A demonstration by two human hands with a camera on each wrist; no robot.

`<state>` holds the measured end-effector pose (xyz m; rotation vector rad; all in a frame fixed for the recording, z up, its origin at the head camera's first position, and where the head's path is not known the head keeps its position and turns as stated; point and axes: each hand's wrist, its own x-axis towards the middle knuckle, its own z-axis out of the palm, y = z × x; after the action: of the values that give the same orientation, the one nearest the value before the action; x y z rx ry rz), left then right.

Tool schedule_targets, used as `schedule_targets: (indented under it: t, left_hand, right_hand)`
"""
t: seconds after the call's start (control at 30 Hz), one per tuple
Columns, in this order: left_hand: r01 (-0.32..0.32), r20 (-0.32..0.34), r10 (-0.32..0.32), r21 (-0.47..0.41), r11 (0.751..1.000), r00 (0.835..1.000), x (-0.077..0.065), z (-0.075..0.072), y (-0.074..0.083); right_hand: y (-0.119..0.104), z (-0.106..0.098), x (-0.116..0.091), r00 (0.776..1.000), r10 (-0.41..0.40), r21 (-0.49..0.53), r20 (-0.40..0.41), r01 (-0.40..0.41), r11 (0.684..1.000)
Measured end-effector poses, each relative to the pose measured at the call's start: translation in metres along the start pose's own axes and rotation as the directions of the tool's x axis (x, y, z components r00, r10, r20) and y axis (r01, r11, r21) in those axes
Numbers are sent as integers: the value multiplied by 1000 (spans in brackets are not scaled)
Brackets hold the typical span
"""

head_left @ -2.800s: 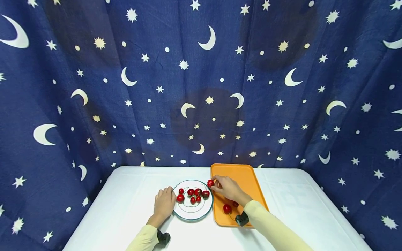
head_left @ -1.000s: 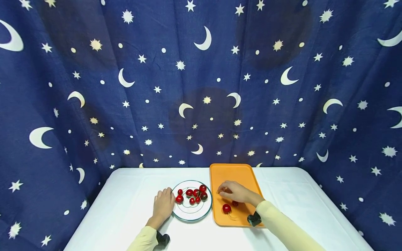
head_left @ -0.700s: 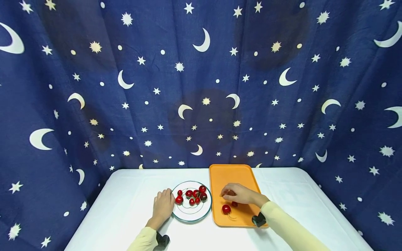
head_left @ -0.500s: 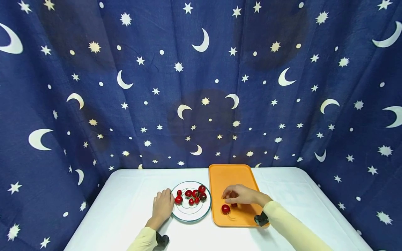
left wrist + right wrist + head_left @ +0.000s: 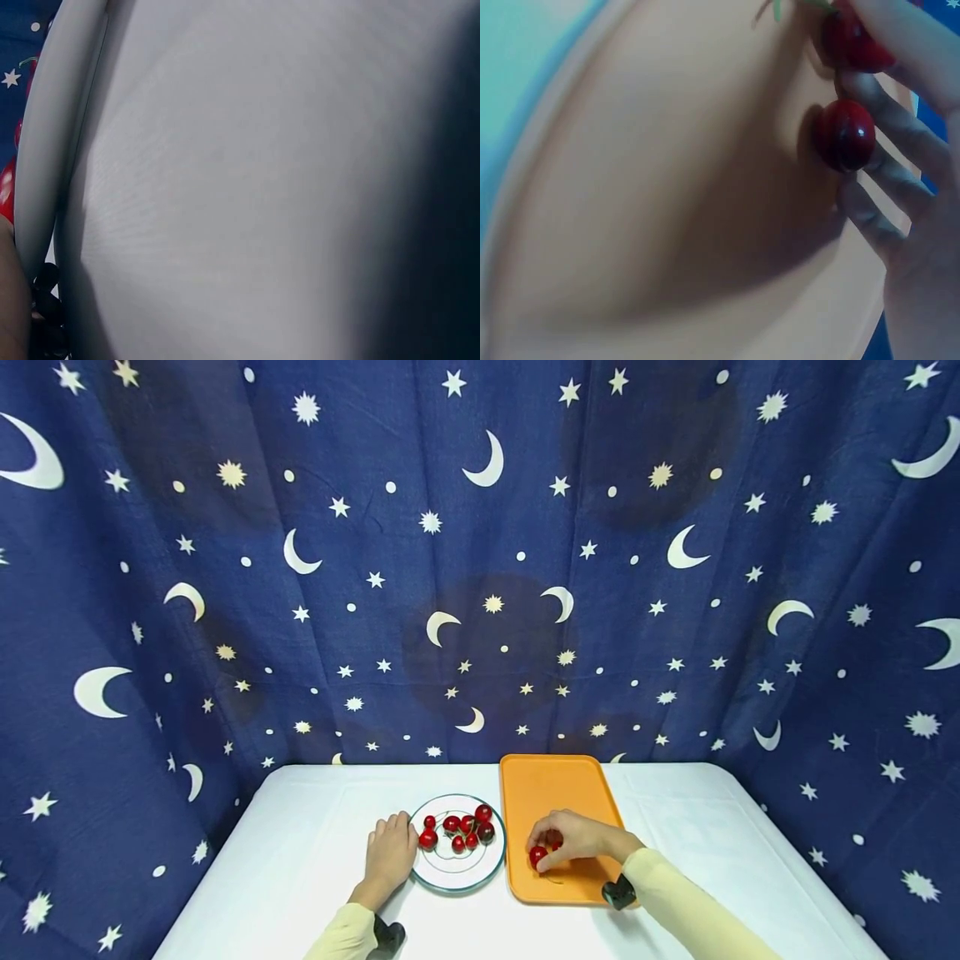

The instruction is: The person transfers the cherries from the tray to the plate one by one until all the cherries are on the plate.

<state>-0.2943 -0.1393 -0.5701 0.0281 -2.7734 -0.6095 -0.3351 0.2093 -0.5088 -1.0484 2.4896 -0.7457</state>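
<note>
My right hand [image 5: 573,837] reaches low over the orange tray [image 5: 551,785], thumb and fingertips around a red cherry [image 5: 537,857]. In the right wrist view the thumb overlaps that cherry [image 5: 853,41], whose stem trails onto the tray. A second cherry [image 5: 845,135] lies beside it, near the other curved fingers; the hand partly covers it in the head view. My left hand [image 5: 391,852] rests at the left rim of a white plate [image 5: 457,891] with a green edge, its thumb hidden. Several cherries [image 5: 452,824] lie on the plate.
Plate and tray stand side by side on a white-covered table [image 5: 307,827], the tray on the right. A blue curtain [image 5: 360,635] with moons and stars hangs behind the table. A dark wrist device [image 5: 618,891] sits close over the tray's front edge.
The cherry my right hand held at the plate's right rim now lies on the plate. That hand has moved back over the tray and closed around another cherry. The left hand stays put.
</note>
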Motion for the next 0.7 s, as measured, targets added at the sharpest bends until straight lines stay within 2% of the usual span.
schedule_targets:
  t: [0.17, 0.33, 0.5, 0.7]
  left_hand:
    - [3, 11, -3, 6, 1000, 1000, 0, 1, -1]
    - [-2, 12, 2, 6, 1000, 1000, 1, 3, -2]
    - [-9, 7, 8, 26, 1000, 1000, 1, 6, -5]
    - [-8, -6, 8, 25, 1000, 1000, 2, 8, -5]
  right_hand:
    - [1, -1, 2, 1000, -5, -36, -27, 4, 999]
    - [1, -1, 5, 999, -16, 13, -50, 16, 1000]
    - [1, 0, 8, 996, 14, 47, -86, -10, 999]
    - [1, 0, 13, 984, -38, -61, -176, 28, 998]
